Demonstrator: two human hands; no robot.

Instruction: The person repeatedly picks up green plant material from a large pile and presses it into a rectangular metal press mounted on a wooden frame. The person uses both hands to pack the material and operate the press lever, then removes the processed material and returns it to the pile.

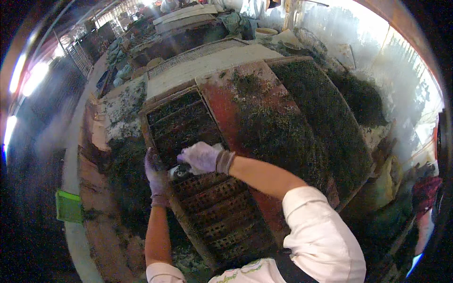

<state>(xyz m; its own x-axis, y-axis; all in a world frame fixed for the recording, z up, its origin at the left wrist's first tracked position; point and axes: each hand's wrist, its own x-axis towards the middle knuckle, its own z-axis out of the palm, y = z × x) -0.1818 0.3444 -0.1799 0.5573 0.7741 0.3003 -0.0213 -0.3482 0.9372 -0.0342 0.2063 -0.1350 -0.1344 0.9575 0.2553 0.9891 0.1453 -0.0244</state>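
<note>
A long wooden frame (189, 223) lies at a slant before me, with dark rows of small square holes (219, 212) in its nearer part. The far part of its inside (180, 123) is dark and crossed by bars. My left hand (155, 177), in a pale purple knit glove, grips the frame's left rail. Over the middle of the frame, my gloved right hand (203, 157) is closed around a small tool (179, 172). A grey-white rounded end of the tool shows below the fingers; the rest is hidden by the hand.
Right of the frame lies a red board (221, 102) strewn with dark loose material, beside a dark-covered panel (318, 95). A green plastic basket (69, 207) stands at the left edge. A pale plank (212, 67), wire mesh (198, 55) and a bucket (265, 33) are farther back.
</note>
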